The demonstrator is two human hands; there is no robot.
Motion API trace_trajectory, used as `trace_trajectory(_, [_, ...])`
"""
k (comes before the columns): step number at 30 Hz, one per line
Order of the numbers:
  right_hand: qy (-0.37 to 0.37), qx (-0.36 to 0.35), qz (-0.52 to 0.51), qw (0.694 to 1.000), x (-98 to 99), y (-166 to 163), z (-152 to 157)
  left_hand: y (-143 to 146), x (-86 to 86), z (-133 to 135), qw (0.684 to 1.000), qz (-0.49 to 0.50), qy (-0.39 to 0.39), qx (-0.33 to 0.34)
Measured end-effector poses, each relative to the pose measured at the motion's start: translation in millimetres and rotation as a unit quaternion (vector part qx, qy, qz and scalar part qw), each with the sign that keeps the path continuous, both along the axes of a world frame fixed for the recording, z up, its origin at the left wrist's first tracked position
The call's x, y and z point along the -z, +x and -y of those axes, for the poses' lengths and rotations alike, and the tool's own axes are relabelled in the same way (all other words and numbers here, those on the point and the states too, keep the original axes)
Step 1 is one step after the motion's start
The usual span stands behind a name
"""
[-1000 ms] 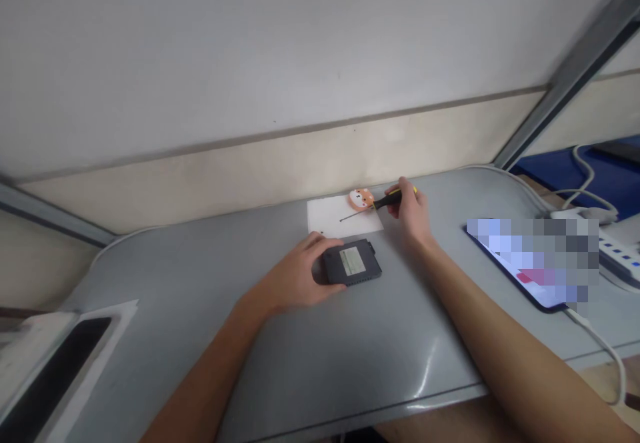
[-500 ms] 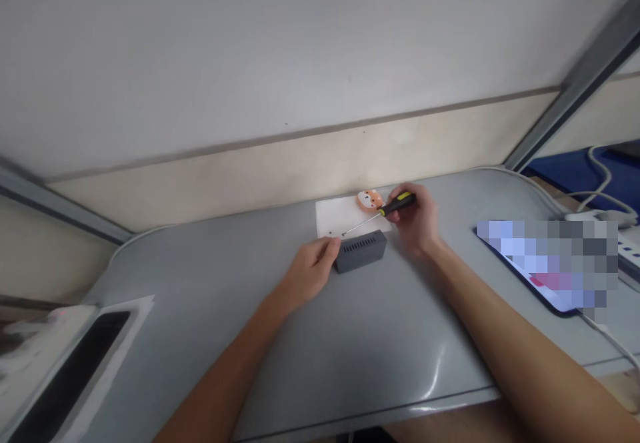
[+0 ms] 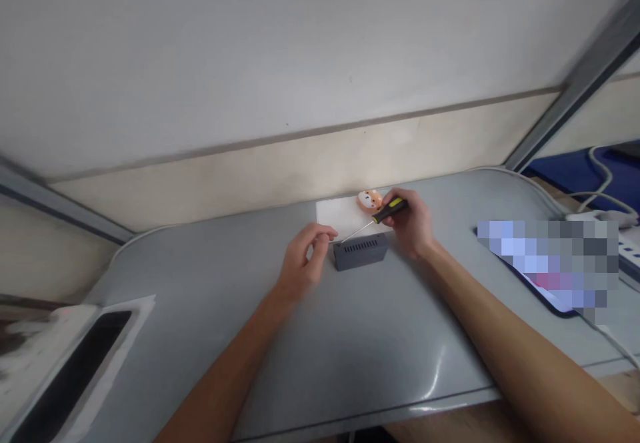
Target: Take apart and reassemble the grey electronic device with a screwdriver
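Note:
My right hand (image 3: 414, 226) grips a screwdriver (image 3: 391, 210) by its black and yellow handle. Its thin metal shaft slants down to the left, with the tip at the left end of a dark grey box (image 3: 362, 254). Vent slots run along the top of this box, which stands on the table. Just left of the box is my left hand (image 3: 304, 259), its thumb and fingertips drawn together close to the screwdriver tip. Whatever those fingers hold is too small to make out.
Behind the box lies a white sheet (image 3: 336, 215) with an orange and white animal-faced object (image 3: 369, 200) on it. A tablet-like device (image 3: 530, 266) with a blurred screen lies right, near a power strip (image 3: 629, 248) and cables. A black phone-like slab (image 3: 75, 369) is at left.
My left hand has come off the box's left end and its fingers have lifted to the screwdriver tip. My right hand and the screwdriver have shifted slightly left and down.

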State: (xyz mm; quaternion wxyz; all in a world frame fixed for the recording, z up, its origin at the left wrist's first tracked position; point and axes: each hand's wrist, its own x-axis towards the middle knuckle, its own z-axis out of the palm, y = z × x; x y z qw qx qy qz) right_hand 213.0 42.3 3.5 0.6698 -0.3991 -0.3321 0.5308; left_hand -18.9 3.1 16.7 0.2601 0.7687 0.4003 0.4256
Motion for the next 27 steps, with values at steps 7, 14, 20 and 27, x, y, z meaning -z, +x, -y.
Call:
trace_trajectory(7, [0.001, -0.002, 0.014, 1.000, 2.5, 1, 0, -4, -1.2, 1, 0.987, -0.061, 0.145, 0.025])
trace_trajectory(14, [-0.003, 0.027, -0.001, 1.000, -0.4, 3, -2, -13, 2.9, -5, 0.939, -0.212, 0.269, 0.031])
trace_trajectory(20, [-0.019, 0.064, -0.024, 0.997, 7.2, 8, -8, -16, -3.8, -4, 0.921, -0.271, 0.277, 0.035])
trace_trajectory(27, [-0.024, 0.075, 0.030, 0.996, 15.4, 9, -12, -15, -3.5, -4, 0.911, -0.282, 0.299, 0.037])
